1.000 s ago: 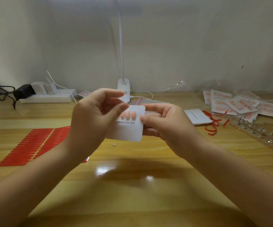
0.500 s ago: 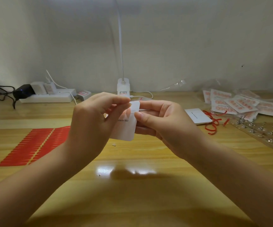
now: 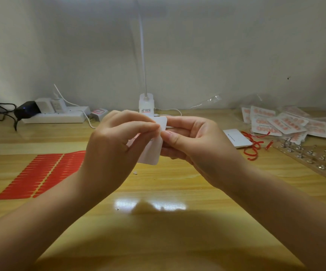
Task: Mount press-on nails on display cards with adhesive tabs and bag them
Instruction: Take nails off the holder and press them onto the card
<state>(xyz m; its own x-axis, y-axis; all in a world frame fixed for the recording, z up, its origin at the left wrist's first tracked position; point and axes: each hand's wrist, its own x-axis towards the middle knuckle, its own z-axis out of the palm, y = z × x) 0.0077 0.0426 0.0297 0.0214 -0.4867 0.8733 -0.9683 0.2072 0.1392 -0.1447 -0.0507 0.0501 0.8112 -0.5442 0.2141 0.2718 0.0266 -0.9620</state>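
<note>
You work at a pale wooden table (image 3: 177,192) set against a plain white wall (image 3: 197,45). Along its far edge sit a white power strip (image 3: 54,116) with chargers toward the left and the base of a white desk lamp (image 3: 146,104) at the middle. On the left side lies a sheet of red adhesive tabs (image 3: 39,173). Toward the far right corner lies a heap of bagged nail cards (image 3: 283,122), with a blank white card (image 3: 236,137), loose red strips (image 3: 253,145) and a wooden board of metal studs (image 3: 312,155) in front of it.

Your left hand (image 3: 111,151) and right hand (image 3: 193,145) meet above the table's middle, both holding the white display card (image 3: 152,151) upright off the surface. Your left fingers curl over its front and your right thumb and fingers pinch its right edge. The nails on it are hidden by your fingers.

The near half of the table, in front of your forearms, is bare glossy wood.
</note>
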